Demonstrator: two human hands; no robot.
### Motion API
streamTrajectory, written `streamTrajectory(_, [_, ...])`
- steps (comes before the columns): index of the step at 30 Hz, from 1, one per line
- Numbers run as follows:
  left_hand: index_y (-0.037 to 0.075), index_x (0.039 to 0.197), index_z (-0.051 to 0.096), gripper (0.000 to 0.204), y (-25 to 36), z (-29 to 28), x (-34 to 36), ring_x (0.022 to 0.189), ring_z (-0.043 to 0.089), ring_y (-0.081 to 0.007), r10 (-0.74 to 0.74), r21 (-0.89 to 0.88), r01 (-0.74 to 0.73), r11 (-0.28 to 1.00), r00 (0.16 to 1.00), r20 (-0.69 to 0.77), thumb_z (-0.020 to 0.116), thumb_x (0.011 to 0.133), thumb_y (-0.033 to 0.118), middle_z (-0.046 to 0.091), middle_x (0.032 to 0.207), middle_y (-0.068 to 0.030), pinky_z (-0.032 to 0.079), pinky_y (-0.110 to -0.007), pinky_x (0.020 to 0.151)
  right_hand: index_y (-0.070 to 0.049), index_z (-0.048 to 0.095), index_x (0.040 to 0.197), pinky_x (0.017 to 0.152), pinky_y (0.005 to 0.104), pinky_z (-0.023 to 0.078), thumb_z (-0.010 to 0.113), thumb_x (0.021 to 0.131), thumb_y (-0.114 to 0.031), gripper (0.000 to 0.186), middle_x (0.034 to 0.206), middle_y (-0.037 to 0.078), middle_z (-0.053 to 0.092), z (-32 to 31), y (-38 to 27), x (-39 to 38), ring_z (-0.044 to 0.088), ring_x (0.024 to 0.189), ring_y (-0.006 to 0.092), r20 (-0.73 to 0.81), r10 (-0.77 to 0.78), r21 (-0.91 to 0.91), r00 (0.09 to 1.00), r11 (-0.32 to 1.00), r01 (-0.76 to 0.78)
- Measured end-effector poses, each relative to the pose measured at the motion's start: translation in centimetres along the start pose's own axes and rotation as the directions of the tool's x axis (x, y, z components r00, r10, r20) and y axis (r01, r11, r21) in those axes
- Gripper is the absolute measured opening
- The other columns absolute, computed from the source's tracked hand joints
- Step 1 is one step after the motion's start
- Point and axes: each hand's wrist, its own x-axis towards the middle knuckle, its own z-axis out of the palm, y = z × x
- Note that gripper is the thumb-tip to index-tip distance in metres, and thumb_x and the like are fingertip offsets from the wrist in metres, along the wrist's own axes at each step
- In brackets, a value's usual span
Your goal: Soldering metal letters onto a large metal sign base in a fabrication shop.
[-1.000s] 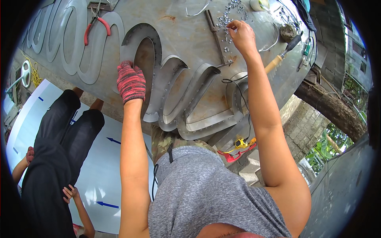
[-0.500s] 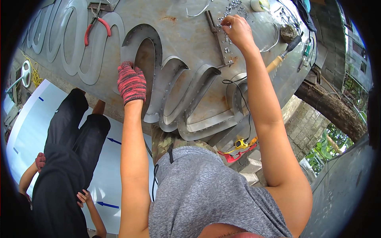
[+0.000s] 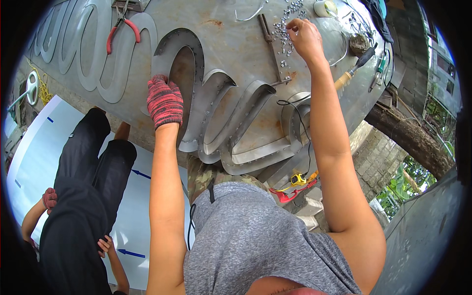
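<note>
My left hand (image 3: 165,101), in a red and black striped knit glove, has its fingers bent over the left edge of a raised-wall sheet-metal letter form (image 3: 197,56). The form's curving walls carry small dots of solder or tacks along their inner sides. My bare right hand (image 3: 307,42) is over the far part of the metal table, beside a scatter of small shiny metal bits (image 3: 280,32). Its thumb and fingertips are pinched together; whatever is between them is too small to make out. A rusty T-shaped metal bar (image 3: 273,54) lies just left of that hand.
Red-handled pliers (image 3: 132,30) rest on flat metal letter cut-outs (image 3: 118,93) at far left. A wooden-handled soldering iron (image 3: 344,78), a stone (image 3: 359,44) and a cup (image 3: 325,8) lie right. A yellow tape measure (image 3: 298,179) sits below; another person (image 3: 73,221) is at lower left.
My right hand has shifted slightly right across the metal bits, its fingers still pinched. My left hand keeps its place on the letter form.
</note>
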Motion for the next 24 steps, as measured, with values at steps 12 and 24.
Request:
streamTrajectory(12, [0.002,0.118,0.059,0.028,-0.1,0.0,0.0,0.106,0.065,-0.0415,0.001,-0.006,-0.001,1.0,1.0,-0.002,0.064,0.094,0.016,0.062,0.119,-0.0213,0.053,-0.048,0.091,-0.013,0.077,0.102,0.093,0.0432,0.052,0.066,0.086,-0.015,0.02,0.103,0.012,0.072,0.1,0.8,2.6,0.066,0.106,0.0322,0.111,0.054,0.009,0.992,0.998,-0.056])
streamTrajectory(24, [0.003,0.117,0.059,0.028,-0.3,0.4,0.0,0.104,0.065,-0.0417,0.018,-0.021,-0.019,1.0,1.0,-0.012,0.065,0.093,0.016,0.062,0.118,-0.0209,0.053,-0.049,0.089,-0.014,0.077,0.104,0.094,0.0421,0.052,0.069,0.086,-0.017,0.02,0.106,0.012,0.073,-0.2,1.3,2.9,0.067,0.107,0.0309,0.076,0.075,0.034,0.994,0.996,-0.078])
